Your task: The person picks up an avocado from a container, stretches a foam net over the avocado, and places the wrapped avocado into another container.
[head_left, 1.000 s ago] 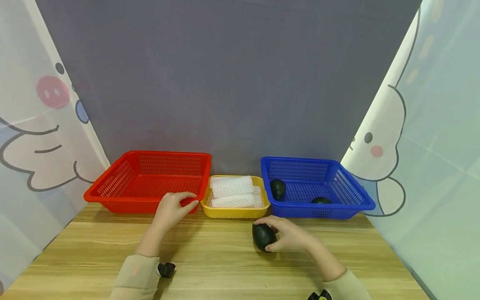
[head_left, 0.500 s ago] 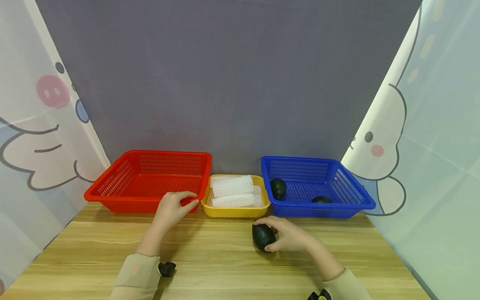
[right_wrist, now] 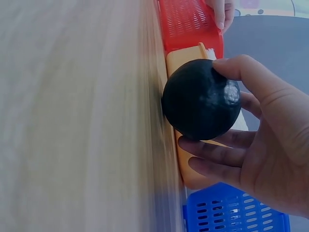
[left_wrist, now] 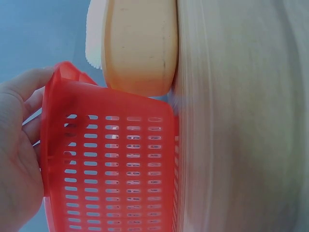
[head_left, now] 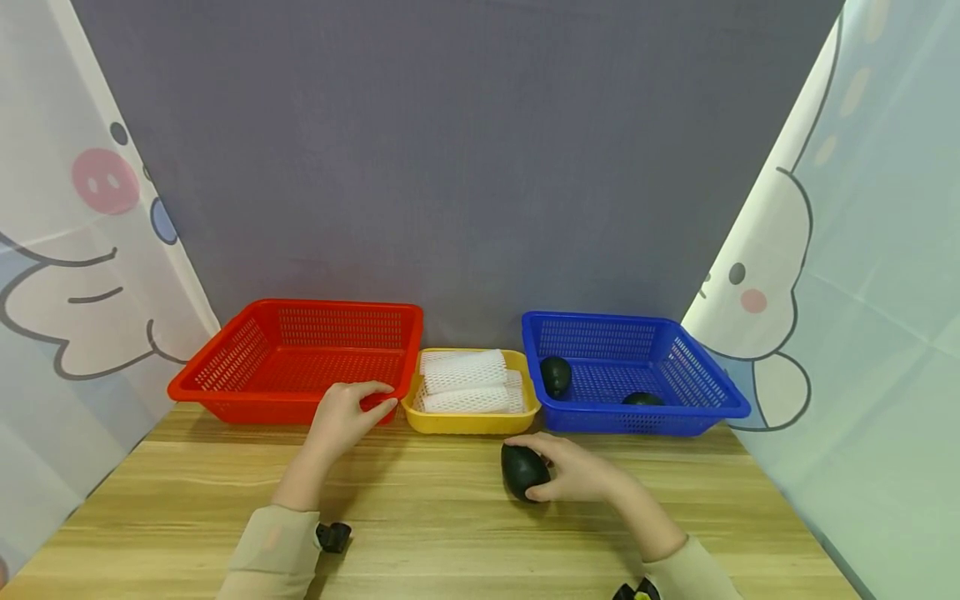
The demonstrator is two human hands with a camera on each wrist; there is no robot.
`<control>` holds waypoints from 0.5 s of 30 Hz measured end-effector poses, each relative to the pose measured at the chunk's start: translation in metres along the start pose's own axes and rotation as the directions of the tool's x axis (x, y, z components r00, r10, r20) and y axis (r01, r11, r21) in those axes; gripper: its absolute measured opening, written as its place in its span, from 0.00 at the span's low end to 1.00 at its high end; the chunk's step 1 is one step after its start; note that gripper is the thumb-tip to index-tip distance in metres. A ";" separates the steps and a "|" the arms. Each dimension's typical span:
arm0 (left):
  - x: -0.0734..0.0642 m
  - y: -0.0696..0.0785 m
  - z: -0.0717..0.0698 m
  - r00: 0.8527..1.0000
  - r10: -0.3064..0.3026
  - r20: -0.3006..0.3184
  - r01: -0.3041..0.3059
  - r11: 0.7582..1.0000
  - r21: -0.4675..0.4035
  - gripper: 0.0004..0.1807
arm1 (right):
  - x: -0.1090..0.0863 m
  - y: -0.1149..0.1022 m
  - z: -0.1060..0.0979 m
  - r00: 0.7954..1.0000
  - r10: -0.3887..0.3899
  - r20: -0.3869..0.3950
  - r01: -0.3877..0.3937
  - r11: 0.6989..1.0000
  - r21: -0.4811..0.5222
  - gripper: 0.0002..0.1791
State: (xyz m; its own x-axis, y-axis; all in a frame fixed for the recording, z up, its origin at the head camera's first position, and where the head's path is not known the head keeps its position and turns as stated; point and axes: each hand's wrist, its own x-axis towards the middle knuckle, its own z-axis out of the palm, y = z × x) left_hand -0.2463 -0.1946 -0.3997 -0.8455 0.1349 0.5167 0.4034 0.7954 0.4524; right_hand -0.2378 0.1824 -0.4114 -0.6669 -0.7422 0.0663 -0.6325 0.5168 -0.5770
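A dark green, egg-shaped avocado [head_left: 522,472] is in my right hand [head_left: 573,471], just above or on the table in front of the yellow tray. In the right wrist view, the thumb lies on one side of the avocado [right_wrist: 200,101] and the fingers curl along the other. My left hand [head_left: 345,419] holds the front right corner of the red basket [head_left: 255,408]. The left wrist view has the fingers reaching over the rim of the red basket [left_wrist: 116,96], partly hidden behind its wall. Two more avocados lie in the blue basket [head_left: 637,422], one of them [head_left: 556,377] against its left wall.
Between the two baskets stands the yellow tray [head_left: 471,426], holding several white foam net sleeves [head_left: 465,372]. All three containers line the back of the wooden table [head_left: 435,533], before a grey backdrop [head_left: 465,167]. Curtains with cartoon animals hang at both sides.
My right hand and the avocado have shifted very slightly to the left. The left hand stays at the red basket's corner.
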 end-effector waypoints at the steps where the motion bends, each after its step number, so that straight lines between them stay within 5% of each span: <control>1: 0.000 0.000 0.000 1.000 0.001 0.000 -0.001 1.000 0.001 0.12 | 0.000 0.000 0.000 1.000 -0.001 -0.001 0.001 1.000 -0.003 0.38; 15: 0.000 -0.001 0.000 1.000 0.006 0.005 -0.006 1.000 0.002 0.12 | 0.001 -0.003 0.002 1.000 0.016 0.009 -0.016 0.999 -0.032 0.39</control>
State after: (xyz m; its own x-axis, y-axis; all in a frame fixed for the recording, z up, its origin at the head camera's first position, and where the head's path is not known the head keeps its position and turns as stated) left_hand -0.2464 -0.1950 -0.4005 -0.8449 0.1424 0.5157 0.4075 0.7959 0.4479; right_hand -0.2360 0.1794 -0.4116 -0.6733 -0.7378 0.0494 -0.6340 0.5417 -0.5519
